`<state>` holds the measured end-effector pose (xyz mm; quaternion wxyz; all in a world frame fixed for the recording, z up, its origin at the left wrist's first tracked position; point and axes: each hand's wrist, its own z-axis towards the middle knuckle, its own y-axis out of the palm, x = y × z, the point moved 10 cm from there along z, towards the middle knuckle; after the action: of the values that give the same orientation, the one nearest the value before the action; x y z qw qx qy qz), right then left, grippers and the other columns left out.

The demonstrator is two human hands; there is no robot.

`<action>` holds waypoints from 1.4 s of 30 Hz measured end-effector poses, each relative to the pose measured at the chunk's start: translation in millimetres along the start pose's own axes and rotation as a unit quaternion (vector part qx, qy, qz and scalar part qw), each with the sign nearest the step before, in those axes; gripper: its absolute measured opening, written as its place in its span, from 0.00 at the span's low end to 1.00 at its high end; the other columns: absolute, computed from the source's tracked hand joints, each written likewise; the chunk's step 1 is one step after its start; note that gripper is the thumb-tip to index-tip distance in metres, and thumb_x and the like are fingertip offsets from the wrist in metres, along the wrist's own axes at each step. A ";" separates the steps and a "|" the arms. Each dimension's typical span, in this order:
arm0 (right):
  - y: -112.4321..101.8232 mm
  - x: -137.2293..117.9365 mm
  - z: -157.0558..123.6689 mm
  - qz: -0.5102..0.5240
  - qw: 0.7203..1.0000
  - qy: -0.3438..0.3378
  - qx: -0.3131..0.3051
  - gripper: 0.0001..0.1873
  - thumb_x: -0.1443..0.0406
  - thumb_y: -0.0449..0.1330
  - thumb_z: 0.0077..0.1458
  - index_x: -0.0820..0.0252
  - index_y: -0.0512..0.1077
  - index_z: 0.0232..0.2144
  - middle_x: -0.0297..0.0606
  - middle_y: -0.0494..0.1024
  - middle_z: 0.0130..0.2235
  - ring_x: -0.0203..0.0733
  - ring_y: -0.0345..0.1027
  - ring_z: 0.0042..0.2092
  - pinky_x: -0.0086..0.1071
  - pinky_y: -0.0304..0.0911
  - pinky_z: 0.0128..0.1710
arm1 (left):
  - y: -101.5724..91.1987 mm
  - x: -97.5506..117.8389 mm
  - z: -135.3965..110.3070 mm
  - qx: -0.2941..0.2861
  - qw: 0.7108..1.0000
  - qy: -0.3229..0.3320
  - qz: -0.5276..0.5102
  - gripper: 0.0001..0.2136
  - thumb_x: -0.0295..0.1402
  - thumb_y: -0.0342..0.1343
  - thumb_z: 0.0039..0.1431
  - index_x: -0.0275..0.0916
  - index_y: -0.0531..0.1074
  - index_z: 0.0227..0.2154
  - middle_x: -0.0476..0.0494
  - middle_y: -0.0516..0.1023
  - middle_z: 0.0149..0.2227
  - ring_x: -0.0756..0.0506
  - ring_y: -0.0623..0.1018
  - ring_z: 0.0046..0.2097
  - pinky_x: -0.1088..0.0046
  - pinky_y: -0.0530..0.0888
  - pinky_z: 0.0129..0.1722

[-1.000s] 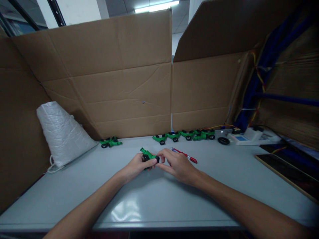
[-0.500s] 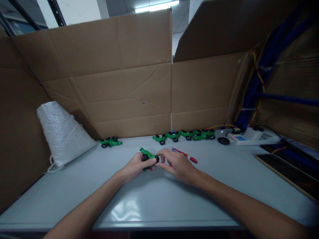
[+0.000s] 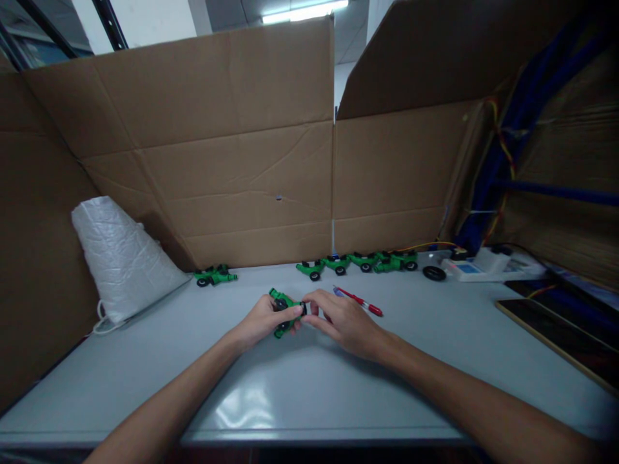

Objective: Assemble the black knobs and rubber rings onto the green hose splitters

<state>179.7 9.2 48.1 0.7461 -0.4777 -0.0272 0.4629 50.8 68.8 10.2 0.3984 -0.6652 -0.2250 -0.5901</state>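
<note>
A small green and black toy vehicle [image 3: 282,303] is gripped in my left hand [image 3: 265,319], thumb on top, above the table's middle. Its green ends poke out above and below the fingers. At the toy's right-hand end is a black wheel-like part [image 3: 304,309], and the bent fingertips of my right hand [image 3: 341,320] close on it. Part of the toy is hidden behind my fingers. Just beyond my right hand lies a red pen [image 3: 363,303].
Several green toy vehicles [image 3: 340,264] line the back of the table, with another [image 3: 215,276] at the left. A white bag [image 3: 123,261] leans there. At the right are a black ring [image 3: 434,273], a power strip [image 3: 503,265] and a dark flat device [image 3: 556,335]. Cardboard [image 3: 232,174] walls the back.
The toy has turned slightly in my fingers, so its upper and lower green ends sit a little differently. Both hands have stayed almost in place.
</note>
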 end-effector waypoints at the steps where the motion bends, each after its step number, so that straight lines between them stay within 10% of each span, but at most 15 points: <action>1: -0.1 0.1 0.0 -0.001 1.000 -0.001 0.000 0.12 0.62 0.57 0.74 0.58 0.70 0.56 0.42 0.80 0.45 0.45 0.76 0.42 0.36 0.66 0.42 | -0.2 0.3 0.1 0.001 1.000 0.001 0.003 0.25 0.53 0.67 0.61 0.31 0.80 0.28 0.42 0.79 0.24 0.51 0.73 0.26 0.76 0.63 0.26; 42: 8.6 6.4 1.0 -0.013 0.998 0.040 -0.039 0.11 0.61 0.57 0.74 0.56 0.69 0.55 0.43 0.83 0.46 0.49 0.79 0.46 0.36 0.65 0.42 | 3.9 4.1 0.7 -0.003 1.000 0.027 0.013 0.26 0.56 0.66 0.60 0.32 0.78 0.27 0.46 0.75 0.24 0.51 0.69 0.25 0.76 0.63 0.25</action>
<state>177.1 15.5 39.6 0.7332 -0.5241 -0.0216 0.4327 55.1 66.4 13.2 0.4096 -0.6530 -0.2037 -0.6036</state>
